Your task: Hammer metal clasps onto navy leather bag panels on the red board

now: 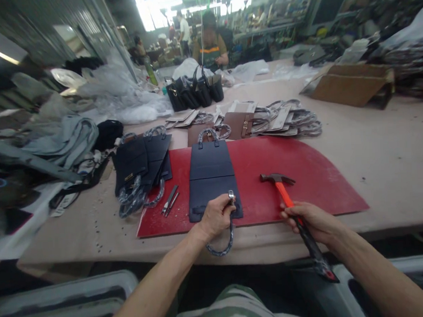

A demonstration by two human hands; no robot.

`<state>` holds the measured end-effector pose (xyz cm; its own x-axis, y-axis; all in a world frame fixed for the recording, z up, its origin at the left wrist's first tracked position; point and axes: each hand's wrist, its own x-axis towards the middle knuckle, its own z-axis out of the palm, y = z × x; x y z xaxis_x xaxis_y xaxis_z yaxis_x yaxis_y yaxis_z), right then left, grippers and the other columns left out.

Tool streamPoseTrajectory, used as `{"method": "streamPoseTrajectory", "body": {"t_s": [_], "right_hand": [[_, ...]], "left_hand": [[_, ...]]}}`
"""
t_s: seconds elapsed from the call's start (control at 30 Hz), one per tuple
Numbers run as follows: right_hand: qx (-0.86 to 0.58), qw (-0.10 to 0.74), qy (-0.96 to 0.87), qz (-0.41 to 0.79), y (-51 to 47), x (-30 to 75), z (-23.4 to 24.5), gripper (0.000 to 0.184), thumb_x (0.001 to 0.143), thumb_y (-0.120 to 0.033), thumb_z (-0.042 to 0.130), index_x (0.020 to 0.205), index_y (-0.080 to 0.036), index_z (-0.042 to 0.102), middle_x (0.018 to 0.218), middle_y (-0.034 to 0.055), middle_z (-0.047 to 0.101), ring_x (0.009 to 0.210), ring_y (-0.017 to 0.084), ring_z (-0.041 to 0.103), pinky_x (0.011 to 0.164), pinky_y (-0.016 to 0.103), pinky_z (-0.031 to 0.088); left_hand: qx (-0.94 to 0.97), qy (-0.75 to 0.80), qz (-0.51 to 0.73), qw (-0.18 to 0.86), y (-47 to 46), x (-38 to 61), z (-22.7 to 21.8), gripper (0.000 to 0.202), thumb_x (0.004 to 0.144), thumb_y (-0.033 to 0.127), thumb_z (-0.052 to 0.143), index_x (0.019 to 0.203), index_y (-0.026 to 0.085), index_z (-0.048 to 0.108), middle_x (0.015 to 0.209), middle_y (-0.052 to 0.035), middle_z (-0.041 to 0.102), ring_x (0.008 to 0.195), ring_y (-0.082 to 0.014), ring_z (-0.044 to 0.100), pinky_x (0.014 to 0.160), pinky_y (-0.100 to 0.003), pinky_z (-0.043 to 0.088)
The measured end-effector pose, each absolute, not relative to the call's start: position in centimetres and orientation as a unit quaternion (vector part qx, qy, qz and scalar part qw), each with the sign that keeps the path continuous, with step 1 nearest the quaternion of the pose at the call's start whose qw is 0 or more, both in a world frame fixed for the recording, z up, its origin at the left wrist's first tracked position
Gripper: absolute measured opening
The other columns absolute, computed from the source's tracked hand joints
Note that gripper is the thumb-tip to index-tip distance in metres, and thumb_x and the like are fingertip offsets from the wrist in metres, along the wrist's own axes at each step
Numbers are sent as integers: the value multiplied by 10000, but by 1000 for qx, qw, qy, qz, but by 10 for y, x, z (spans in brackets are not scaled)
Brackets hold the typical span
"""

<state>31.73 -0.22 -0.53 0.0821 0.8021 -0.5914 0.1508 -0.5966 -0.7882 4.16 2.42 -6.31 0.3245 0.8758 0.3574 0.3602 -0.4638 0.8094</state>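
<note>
A flat navy leather bag panel (212,177) lies on a red mat (312,178), one wrapped handle at its far end and another (224,243) hanging over the table's near edge. My left hand (216,217) is closed on a small metal tool (231,195) standing upright at the panel's near edge. In my right hand (309,219) is a hammer (284,189) with an orange and black handle, its head resting low over the mat to the right of the panel.
Metal pliers or tweezers (170,200) lie on the mat left of the panel. A stack of navy panels (140,163) sits further left. Brown panels (238,124), finished black bags (195,92), a cardboard box (349,84) and a seated person (209,46) lie beyond.
</note>
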Motion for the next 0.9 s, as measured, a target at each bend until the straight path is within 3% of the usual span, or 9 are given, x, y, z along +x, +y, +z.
{"method": "streamPoseTrajectory", "body": {"t_s": [0.07,0.13,0.27,0.37,0.43,0.53,0.67,0.83,0.9], "right_hand": [[-637,316,-291,641,-5,308,10,115,778,-270,574,766,-208,478,604,-46,443,416,77,328,400,206,279],[-640,351,-319,605,-13,298,30,236,874,-413,527,760,-221,452,586,-62,409,385,69,287,370,200,234],[-656,382,-573,310,-33,283,71,439,954,-618,396,742,-238,453,546,-36,470,388,108,392,385,239,278],[-598,305,-733,111,-40,277,89,433,988,-578,347,714,-253,429,485,-27,470,380,136,417,418,282,250],[-552,228,-800,54,-40,274,97,420,1012,-528,313,706,-260,417,468,-26,474,353,144,396,424,308,196],[-521,217,-825,11,-39,272,114,388,1031,-474,326,718,-261,408,469,-42,459,350,139,398,431,307,202],[-549,353,-756,-44,-45,270,120,343,1039,-438,352,766,-253,446,500,-44,472,367,126,425,451,276,278],[-560,165,-810,52,-42,280,97,420,1004,-552,311,731,-257,431,477,-27,478,364,152,393,455,309,172],[-600,160,-778,94,-33,290,87,410,972,-576,335,738,-256,439,496,-22,483,401,159,411,478,308,203]], "left_hand": [[748,415,409,318,24,42,-63,161,861,98,587,968,193,659,1016,-66,726,956,-208,696,937,-332,544],[745,418,407,323,25,42,-63,151,858,101,588,954,192,662,1004,-65,724,953,-208,693,935,-330,542],[743,422,403,328,25,43,-62,152,861,103,584,957,191,664,1000,-61,719,944,-200,685,924,-318,535],[745,425,398,325,25,44,-62,144,856,103,589,942,192,662,963,-57,716,911,-196,682,879,-304,538],[745,432,394,321,25,44,-62,134,849,105,595,927,191,660,922,-55,712,875,-197,681,840,-301,542],[748,431,395,314,24,44,-62,144,849,102,592,937,194,659,923,-54,710,874,-198,679,847,-306,540],[756,415,401,308,25,43,-60,143,863,107,580,951,190,655,951,-62,707,895,-200,676,863,-310,531],[761,422,386,307,25,43,-59,131,865,108,572,936,189,646,902,-54,696,845,-191,669,806,-292,531],[761,421,387,307,25,44,-59,133,865,110,576,940,193,648,916,-53,698,866,-191,670,835,-297,531]]}}
